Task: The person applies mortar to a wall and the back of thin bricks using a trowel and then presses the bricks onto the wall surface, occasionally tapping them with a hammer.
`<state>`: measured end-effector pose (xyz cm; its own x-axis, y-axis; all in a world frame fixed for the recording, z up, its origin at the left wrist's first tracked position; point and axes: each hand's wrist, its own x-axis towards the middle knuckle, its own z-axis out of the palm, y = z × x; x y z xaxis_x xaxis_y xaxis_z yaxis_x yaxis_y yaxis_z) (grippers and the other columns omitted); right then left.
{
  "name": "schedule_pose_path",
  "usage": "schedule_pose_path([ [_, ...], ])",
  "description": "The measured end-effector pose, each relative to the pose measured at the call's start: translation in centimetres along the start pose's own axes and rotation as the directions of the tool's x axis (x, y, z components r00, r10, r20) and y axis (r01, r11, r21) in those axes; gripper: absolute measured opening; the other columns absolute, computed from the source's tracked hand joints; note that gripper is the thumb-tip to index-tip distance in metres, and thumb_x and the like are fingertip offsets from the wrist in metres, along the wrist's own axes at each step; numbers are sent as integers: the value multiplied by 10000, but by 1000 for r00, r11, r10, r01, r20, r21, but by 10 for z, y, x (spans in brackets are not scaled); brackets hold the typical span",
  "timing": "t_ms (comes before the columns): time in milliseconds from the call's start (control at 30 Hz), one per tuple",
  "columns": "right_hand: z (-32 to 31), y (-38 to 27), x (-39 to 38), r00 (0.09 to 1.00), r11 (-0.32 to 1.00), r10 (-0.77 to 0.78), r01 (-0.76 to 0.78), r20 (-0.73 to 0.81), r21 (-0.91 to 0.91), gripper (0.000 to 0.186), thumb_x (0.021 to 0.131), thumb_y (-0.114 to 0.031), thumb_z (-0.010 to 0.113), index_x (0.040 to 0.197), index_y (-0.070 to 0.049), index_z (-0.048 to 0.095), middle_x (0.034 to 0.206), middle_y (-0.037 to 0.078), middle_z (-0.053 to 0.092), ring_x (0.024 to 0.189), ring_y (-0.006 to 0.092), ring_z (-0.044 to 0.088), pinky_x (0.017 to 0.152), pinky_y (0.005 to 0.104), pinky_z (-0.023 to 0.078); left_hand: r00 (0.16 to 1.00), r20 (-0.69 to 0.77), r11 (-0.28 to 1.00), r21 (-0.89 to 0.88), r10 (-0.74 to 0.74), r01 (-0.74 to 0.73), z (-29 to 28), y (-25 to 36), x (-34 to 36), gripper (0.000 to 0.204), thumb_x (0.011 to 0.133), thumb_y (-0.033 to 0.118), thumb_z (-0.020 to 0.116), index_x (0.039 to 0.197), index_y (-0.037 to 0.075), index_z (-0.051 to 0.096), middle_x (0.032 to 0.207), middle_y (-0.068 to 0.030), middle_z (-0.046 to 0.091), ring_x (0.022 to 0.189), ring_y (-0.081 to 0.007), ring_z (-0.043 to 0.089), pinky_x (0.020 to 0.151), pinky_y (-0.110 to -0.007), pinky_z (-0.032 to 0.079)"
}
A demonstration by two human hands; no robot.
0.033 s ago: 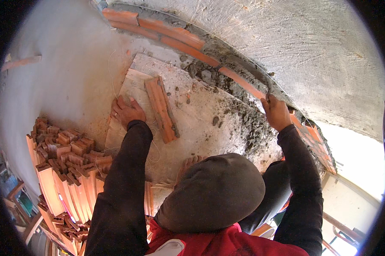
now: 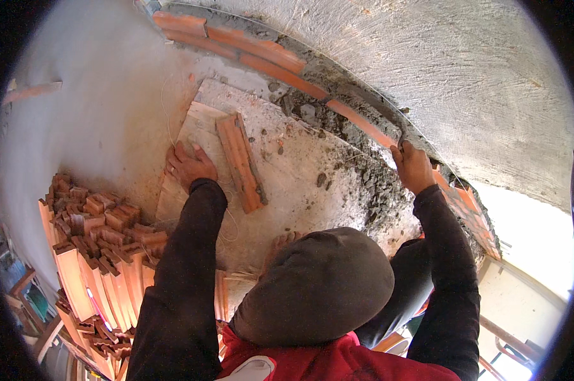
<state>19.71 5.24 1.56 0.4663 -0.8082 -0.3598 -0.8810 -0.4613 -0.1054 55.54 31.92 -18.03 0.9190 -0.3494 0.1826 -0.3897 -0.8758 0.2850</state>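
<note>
My left hand (image 2: pixel 190 166) rests palm down with its fingers spread on a dusty pale board (image 2: pixel 191 130). Beside it lies a loose hollow clay brick (image 2: pixel 241 162), with grey stuff along one edge. At the wall, my right hand (image 2: pixel 414 167) is closed around what looks like a trowel (image 2: pixel 395 131); its handle is hidden in the fist and only a little of the grey blade shows. This hand is at the near end of a laid brick (image 2: pixel 361 123), over the wet mortar (image 2: pixel 357 95) behind the brick row.
A curved course of bricks (image 2: pixel 280 72) runs along the rough plaster wall (image 2: pixel 465 70), with a string above it. Mortar crumbs (image 2: pixel 382 190) litter the board. Stacked bricks (image 2: pixel 102 247) stand at left. My dark cap (image 2: pixel 318 286) covers the lower middle.
The grey blade at my right hand has turned slightly, and that hand has shifted only a little. My left hand and the loose brick have not moved.
</note>
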Motion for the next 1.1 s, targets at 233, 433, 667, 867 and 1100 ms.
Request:
schedule_pose_path([
  [233, 1, -17, 16, 974, 970, -215, 205, 69, 127, 372, 979, -322, 528, 892, 36, 580, 685, 264, 585, 644, 460, 589, 615, 523, 441, 1000, 21, 999, -36, -4, 5, 8, -1, 1, 482, 951, 365, 527, 1319, 56, 498, 1386, -172, 447, 1291, -350, 401, 1113, -511, 249],
  [433, 17, 39, -16, 998, 1000, 3, -3, -68, -11, 362, 978, -330, 534, 1002, 27, 589, 743, 266, 645, 737, 453, 650, 692, 551, 506, 1000, -17, 1000, -5, 4, -5, 6, 2, -2, 483, 965, 390, 485, 1311, 54, 501, 1376, -169, 455, 1280, -362, 410, 1098, -517, 264],
  [667, 5, 2, 12, 990, 984, -127, 118, 63, 132, 389, 978, -326, 527, 909, 50, 593, 750, 282, 616, 715, 467, 611, 685, 529, 471, 999, -19, 999, 31, 40, -40, 15, -7, -1, 492, 963, 394, 490, 1311, 46, 501, 1374, -178, 451, 1274, -371, 410, 1081, -519, 289],
  [867, 9, 61, -26, 998, 996, 59, -61, -31, -66, 382, 995, -343, 514, 973, 25, 613, 754, 244, 646, 693, 423, 643, 646, 533, 500, 998, -32, 998, 42, 51, -50, 11, -4, -1, 472, 951, 360, 533, 1304, 48, 509, 1360, -183, 465, 1275, -374, 411, 1080, -513, 297],
  [1100, 10, 31, 0, 987, 984, -84, 60, 141, 166, 459, 979, -387, 528, 895, 55, 619, 738, 287, 611, 696, 447, 627, 636, 510, 472, 997, -52, 997, 54, 61, -58, 24, -17, 1, 467, 926, 320, 578, 1296, 43, 515, 1371, -182, 472, 1290, -361, 408, 1084, -517, 288],
])
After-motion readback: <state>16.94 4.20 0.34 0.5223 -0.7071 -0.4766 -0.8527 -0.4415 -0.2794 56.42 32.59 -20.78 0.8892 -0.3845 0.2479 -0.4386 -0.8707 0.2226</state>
